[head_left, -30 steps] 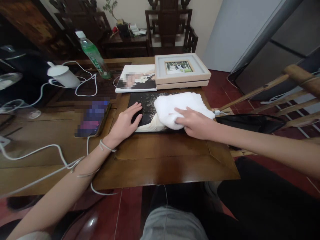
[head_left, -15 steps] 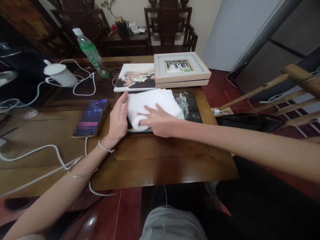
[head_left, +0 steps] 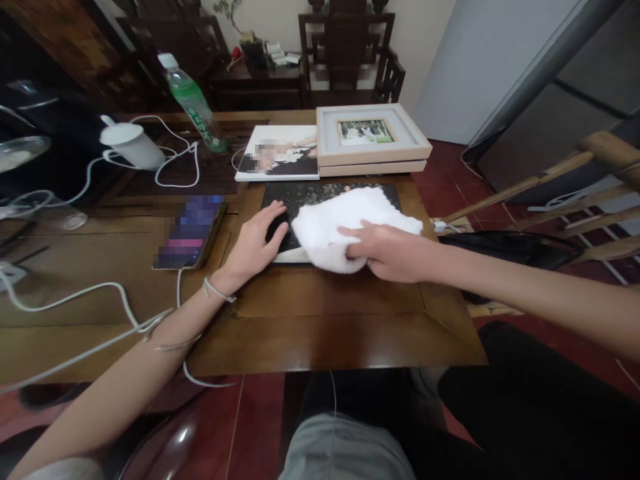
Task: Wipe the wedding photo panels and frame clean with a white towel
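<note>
A folded white towel point(head_left: 345, 223) lies over the right and middle part of a dark photo panel point(head_left: 300, 195) on the wooden table. My right hand point(head_left: 383, 250) grips the towel's near side, thumb and fingers bent into the cloth. Most of the picture on the panel is hidden under the towel. My left hand point(head_left: 257, 240) rests at the panel's left edge with its fingers apart and nothing held in them. A bracelet circles the left wrist.
Behind the panel lie a photo board point(head_left: 280, 160) and stacked light wooden frames point(head_left: 373, 140). To the left are a phone point(head_left: 193, 233) with its cable, a lidded white cup point(head_left: 133, 143) and a green-labelled bottle point(head_left: 195, 103). A wooden chair point(head_left: 545, 193) stands at the right.
The towel and my right hand have slid to the right across the panel, baring its left part. My left hand's fingers have spread and come down at the panel's left edge.
</note>
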The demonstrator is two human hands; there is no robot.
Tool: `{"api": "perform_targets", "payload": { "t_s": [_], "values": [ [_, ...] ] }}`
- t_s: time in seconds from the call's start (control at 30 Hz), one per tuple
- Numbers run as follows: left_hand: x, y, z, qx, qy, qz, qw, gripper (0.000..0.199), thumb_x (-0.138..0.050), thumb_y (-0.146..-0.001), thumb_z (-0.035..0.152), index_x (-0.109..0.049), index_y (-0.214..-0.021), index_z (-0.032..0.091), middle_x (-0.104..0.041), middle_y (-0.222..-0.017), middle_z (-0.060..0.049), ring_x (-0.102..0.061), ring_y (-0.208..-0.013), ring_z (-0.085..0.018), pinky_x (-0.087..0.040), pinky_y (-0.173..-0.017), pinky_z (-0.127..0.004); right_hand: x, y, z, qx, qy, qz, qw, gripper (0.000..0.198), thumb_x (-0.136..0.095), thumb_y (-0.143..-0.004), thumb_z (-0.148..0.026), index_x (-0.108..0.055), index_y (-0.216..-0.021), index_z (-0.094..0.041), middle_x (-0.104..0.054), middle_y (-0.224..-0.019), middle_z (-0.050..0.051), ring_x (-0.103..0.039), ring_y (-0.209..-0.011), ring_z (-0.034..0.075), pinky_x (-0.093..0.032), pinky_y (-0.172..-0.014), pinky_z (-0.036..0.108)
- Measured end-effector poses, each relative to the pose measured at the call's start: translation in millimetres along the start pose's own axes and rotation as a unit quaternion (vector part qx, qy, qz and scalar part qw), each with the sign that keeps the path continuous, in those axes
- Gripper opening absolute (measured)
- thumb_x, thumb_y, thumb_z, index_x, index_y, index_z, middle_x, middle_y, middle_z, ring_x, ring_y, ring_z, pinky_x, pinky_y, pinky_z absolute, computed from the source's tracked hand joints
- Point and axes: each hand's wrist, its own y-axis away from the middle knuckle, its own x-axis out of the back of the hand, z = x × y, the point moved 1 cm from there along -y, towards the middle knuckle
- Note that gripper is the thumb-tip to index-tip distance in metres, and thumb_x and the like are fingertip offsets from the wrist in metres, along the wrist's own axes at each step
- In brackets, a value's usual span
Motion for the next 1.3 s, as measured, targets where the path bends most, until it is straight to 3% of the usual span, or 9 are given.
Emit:
{"api": "perform_targets", "payload": {
  "t_s": [0.1,0.23,0.33,0.47,0.67,0.83,1.1,1.23,1.3],
  "values": [
    [-2,0,-2,-0.012,-0.015,-0.025,0.999,0.049,-0.048,-0.099,0.044,-0.063,-0.133,0.013,-0.06,-0.148,-0.016,-0.052,-0.143,-0.031,-0.039,-0.122,-0.054,3,-5,16,-0.062,0.017,0.024,0.998,0.042,-0.046,-0.074,0.006,-0.071,-0.098,-0.019,-0.067,-0.138,0.013,-0.066,-0.118,0.031,-0.046,-0.102,0.048],
    [-3,0,-3,-0.015,-0.016,-0.027,0.999,0.048,-0.048,-0.099,0.042,-0.063,-0.133,0.012,-0.06,-0.148,-0.017,-0.052,-0.143,-0.031,-0.039,-0.122,-0.055,6,-30,18,-0.099,0.014,0.055,0.993,0.044,-0.043,-0.076,0.004,-0.068,-0.106,-0.017,-0.074,-0.109,0.012,-0.063,-0.116,0.031,-0.043,-0.094,0.04],
    [-3,0,-2,-0.015,-0.016,-0.025,0.999,0.047,-0.048,-0.099,0.042,-0.063,-0.133,0.013,-0.06,-0.148,-0.016,-0.052,-0.143,-0.032,-0.038,-0.122,-0.056,10,-57,11,-0.126,-0.022,0.071,0.989,0.048,-0.042,-0.078,0.002,-0.067,-0.116,-0.017,-0.073,-0.11,0.012,-0.063,-0.11,0.029,-0.042,-0.09,0.036],
    [-2,0,-1,-0.02,-0.014,-0.02,1.0,0.046,-0.047,-0.099,0.042,-0.064,-0.131,0.013,-0.063,-0.145,-0.016,-0.056,-0.138,-0.033,-0.042,-0.119,-0.054,17,-94,-1,-0.121,-0.091,0.097,0.984,0.049,-0.042,-0.082,-0.002,-0.066,-0.121,-0.018,-0.07,-0.127,0.012,-0.059,-0.109,0.028,-0.041,-0.089,0.037],
    [0,-1,2,-0.015,-0.006,-0.029,0.999,0.043,-0.045,-0.098,0.042,-0.067,-0.125,0.016,-0.07,-0.13,-0.013,-0.066,-0.12,-0.033,-0.05,-0.11,-0.052,22,-122,-7,-0.077,-0.128,0.104,0.983,0.041,-0.043,-0.082,-0.003,-0.067,-0.112,-0.017,-0.071,-0.119,0.011,-0.057,-0.099,0.024,-0.037,-0.081,0.031],
    [-1,0,1,-0.017,0.0,-0.028,0.999,0.047,-0.047,-0.099,0.043,-0.065,-0.131,0.014,-0.063,-0.144,-0.015,-0.057,-0.138,-0.033,-0.042,-0.12,-0.052,26,-99,12,-0.069,-0.097,0.1,0.988,0.033,-0.042,-0.072,0.001,-0.063,-0.091,-0.016,-0.07,-0.097,0.007,-0.055,-0.085,0.022,-0.035,-0.076,0.03],
    [0,0,-1,-0.01,-0.012,-0.032,0.999,0.048,-0.048,-0.099,0.044,-0.064,-0.134,0.014,-0.059,-0.149,-0.016,-0.051,-0.144,-0.031,-0.038,-0.122,-0.056,24,-12,75,-0.172,0.003,0.11,0.979,0.029,-0.043,-0.07,-0.002,-0.06,-0.085,-0.02,-0.067,-0.082,0.005,-0.061,-0.082,0.025,-0.041,-0.074,0.033],
    [1,-1,-2,-0.012,-0.017,-0.03,0.999,0.047,-0.048,-0.099,0.044,-0.064,-0.133,0.015,-0.06,-0.149,-0.015,-0.052,-0.143,-0.032,-0.039,-0.121,-0.057,1,20,67,-0.176,0.053,0.103,0.978,0.037,-0.042,-0.074,0.0,-0.064,-0.097,-0.018,-0.073,-0.104,0.014,-0.068,-0.107,0.033,-0.049,-0.088,0.043],
    [0,0,-3,-0.016,-0.018,-0.03,0.999,0.047,-0.048,-0.099,0.044,-0.065,-0.133,0.015,-0.06,-0.148,-0.015,-0.052,-0.143,-0.032,-0.039,-0.122,-0.057,-13,32,47,-0.164,0.065,0.103,0.979,0.042,-0.042,-0.075,0.003,-0.066,-0.104,-0.017,-0.069,-0.128,0.02,-0.058,-0.131,0.04,-0.048,-0.1,0.057]
  ]
}}
